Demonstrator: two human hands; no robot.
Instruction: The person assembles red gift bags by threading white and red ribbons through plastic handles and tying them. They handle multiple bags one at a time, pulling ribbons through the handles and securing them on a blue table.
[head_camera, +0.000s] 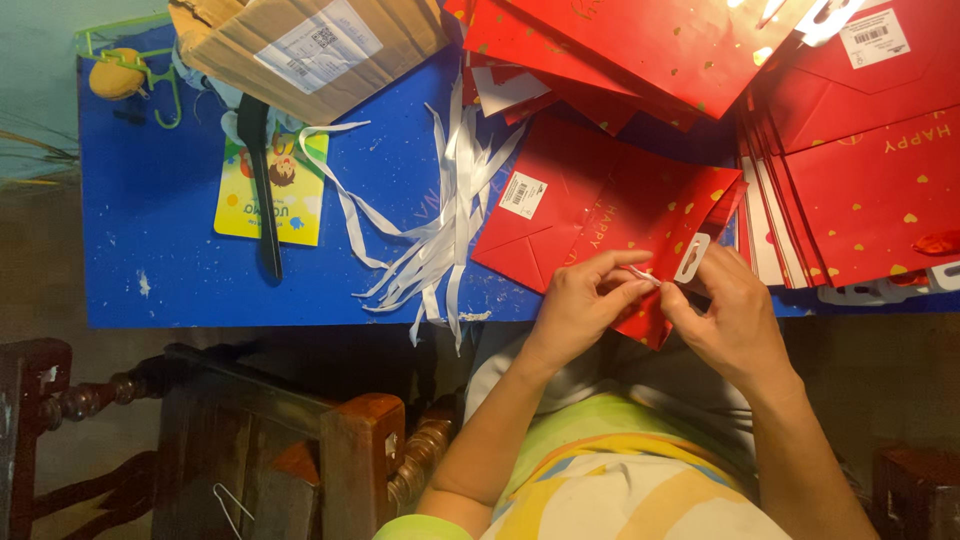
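Observation:
A flat red paper bag (610, 215) with gold hearts lies on the blue table (160, 230) in front of me, its near edge over the table's rim. My left hand (580, 305) and my right hand (728, 320) meet at that edge. Both pinch a thin white strip (643, 273) between the fingertips, just beside the bag's white plastic handle piece (692, 258). The strip's far end is hidden behind my fingers.
A heap of white ribbon strips (440, 235) lies left of the bag. Stacks of red bags (860, 170) fill the right and back. A cardboard box (310, 45), a yellow card (270, 190) and a black tool (262, 190) sit at left. Wooden chairs (300, 440) stand below.

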